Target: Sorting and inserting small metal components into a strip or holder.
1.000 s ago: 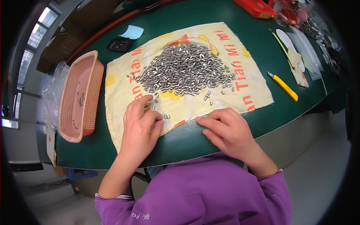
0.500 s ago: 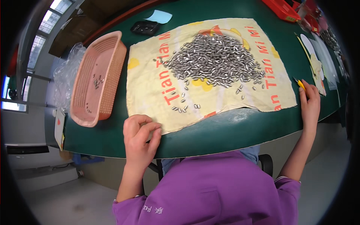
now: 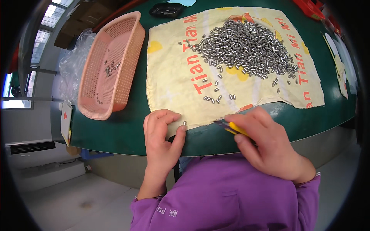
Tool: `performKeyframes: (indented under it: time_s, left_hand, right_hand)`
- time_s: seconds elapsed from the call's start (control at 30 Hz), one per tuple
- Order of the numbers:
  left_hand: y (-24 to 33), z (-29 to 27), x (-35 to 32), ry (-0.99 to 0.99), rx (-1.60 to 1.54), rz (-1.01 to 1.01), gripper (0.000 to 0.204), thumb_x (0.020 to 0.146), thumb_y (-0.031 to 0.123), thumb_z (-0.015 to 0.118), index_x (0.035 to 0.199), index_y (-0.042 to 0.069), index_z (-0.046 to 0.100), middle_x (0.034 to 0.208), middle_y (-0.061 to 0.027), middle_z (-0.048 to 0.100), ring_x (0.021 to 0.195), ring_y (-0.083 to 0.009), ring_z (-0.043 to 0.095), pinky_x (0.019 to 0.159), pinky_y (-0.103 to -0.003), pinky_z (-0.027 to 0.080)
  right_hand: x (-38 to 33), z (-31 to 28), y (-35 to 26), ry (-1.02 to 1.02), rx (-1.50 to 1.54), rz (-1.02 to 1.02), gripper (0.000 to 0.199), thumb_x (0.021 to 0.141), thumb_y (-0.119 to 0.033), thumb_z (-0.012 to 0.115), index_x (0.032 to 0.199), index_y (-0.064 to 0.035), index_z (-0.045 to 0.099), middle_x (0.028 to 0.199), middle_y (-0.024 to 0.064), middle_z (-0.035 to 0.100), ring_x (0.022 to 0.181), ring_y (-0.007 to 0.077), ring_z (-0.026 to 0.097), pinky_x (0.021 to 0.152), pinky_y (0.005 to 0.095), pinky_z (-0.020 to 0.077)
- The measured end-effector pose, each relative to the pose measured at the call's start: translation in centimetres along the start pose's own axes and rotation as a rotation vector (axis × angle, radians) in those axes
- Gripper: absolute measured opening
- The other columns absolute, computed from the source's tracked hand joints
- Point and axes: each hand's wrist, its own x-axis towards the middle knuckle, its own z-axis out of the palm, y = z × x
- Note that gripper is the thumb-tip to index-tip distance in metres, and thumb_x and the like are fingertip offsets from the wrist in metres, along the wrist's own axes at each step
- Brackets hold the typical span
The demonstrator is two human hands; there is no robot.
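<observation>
My left hand [image 3: 160, 133] is at the near left corner of the printed yellow cloth [image 3: 169, 77]. A small silvery metal piece [image 3: 184, 123] is at its thumb tip, with the index fingertip curled close by; the exact contact is hard to see. My right hand [image 3: 268, 144] grips a small yellow-handled tool [image 3: 238, 128] with a slim dark end pointing left over the cloth's near edge. Its exact kind is unclear. Farther back lies a heap of small metal pieces [image 3: 246, 48], with several loose ones scattered on its near side.
To the left, a pink perforated plastic basket [image 3: 133, 73] holds a few metal pieces. Beside it lies clear plastic wrapping [image 3: 73, 73]. At the back are a black tray [image 3: 165, 10] and a red bin [image 3: 310, 9]. The green table's [image 3: 127, 134] front edge runs close to my body.
My right hand has swung in from the table's right side with the yellow-handled tool, close to my left hand. A metal piece now shows at my left thumb. The view has shifted.
</observation>
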Motion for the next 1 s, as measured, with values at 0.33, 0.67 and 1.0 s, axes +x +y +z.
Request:
performKeyframes:
  time_s: [0.33,0.67,1.0]
  left_hand:
    - [0.2,0.2,-0.2,-0.006,0.034,0.024,0.022,0.076,0.000,0.081,0.093,0.005,0.067,0.108,-0.0111,0.064,0.107,-0.0321,0.058,0.091,-0.041,0.047]
    - [0.5,0.4,0.1,0.020,0.064,0.046,0.018,0.075,-0.001,0.081,0.086,0.005,0.067,0.102,-0.0103,0.063,0.103,-0.0315,0.060,0.087,-0.040,0.048]
    - [0.5,0.8,0.2,0.053,0.064,0.069,0.018,0.072,-0.002,0.080,0.082,0.003,0.065,0.094,-0.0110,0.062,0.100,-0.0317,0.060,0.086,-0.040,0.048]
  right_hand:
    - [2.6,4.0,-0.1,-0.103,-0.193,-0.136,0.033,0.083,-0.009,0.069,0.115,-0.0112,0.061,0.090,0.0060,0.051,0.079,0.0233,0.059,0.063,0.0364,0.0492]
    - [2.8,4.2,-0.3,-0.168,-0.242,-0.150,0.032,0.081,-0.009,0.068,0.112,-0.0092,0.060,0.090,0.0061,0.052,0.083,0.0234,0.057,0.065,0.0349,0.0497]
    - [2.7,5.0,-1.0,-0.169,-0.385,-0.135,0.045,0.079,-0.011,0.073,0.123,-0.0126,0.066,0.090,0.0031,0.052,0.078,0.0204,0.057,0.063,0.0339,0.0486]
